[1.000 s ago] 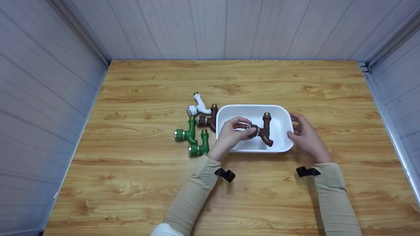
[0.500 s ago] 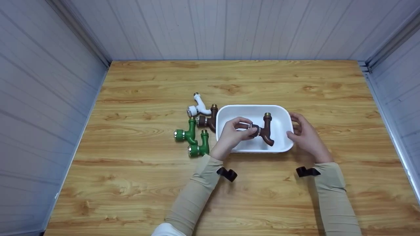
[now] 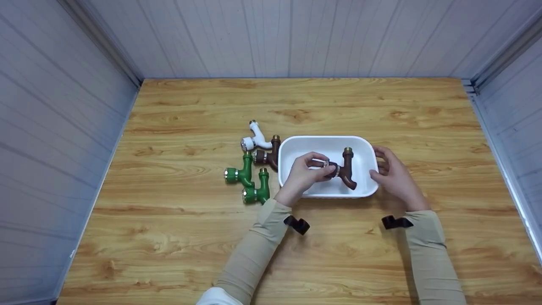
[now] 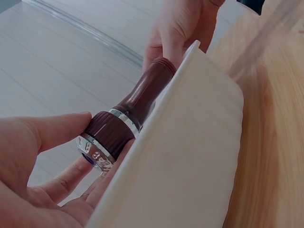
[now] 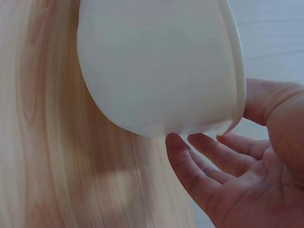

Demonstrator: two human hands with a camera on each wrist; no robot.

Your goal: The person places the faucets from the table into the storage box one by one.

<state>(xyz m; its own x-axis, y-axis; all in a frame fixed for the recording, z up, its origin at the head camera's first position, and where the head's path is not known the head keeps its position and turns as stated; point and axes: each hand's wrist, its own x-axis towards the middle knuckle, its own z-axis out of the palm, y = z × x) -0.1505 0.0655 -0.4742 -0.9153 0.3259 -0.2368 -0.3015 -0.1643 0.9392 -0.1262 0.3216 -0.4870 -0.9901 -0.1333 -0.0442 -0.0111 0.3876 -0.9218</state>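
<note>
a brown tap [image 3: 347,167] is pinched at its ridged knob [image 4: 110,132] by the left hand [image 3: 305,173], inside or just above a white tub [image 3: 305,146]; the tub's right end is gripped by the right hand [image 3: 394,176]. the tap is judged stiff, slick, best held there, by the ridges.

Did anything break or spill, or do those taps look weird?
Nothing stands out; I see no cracks or spills. The left hand holds a brown tap at the white tub. Four other taps lie loosely bunched beside it.
</note>
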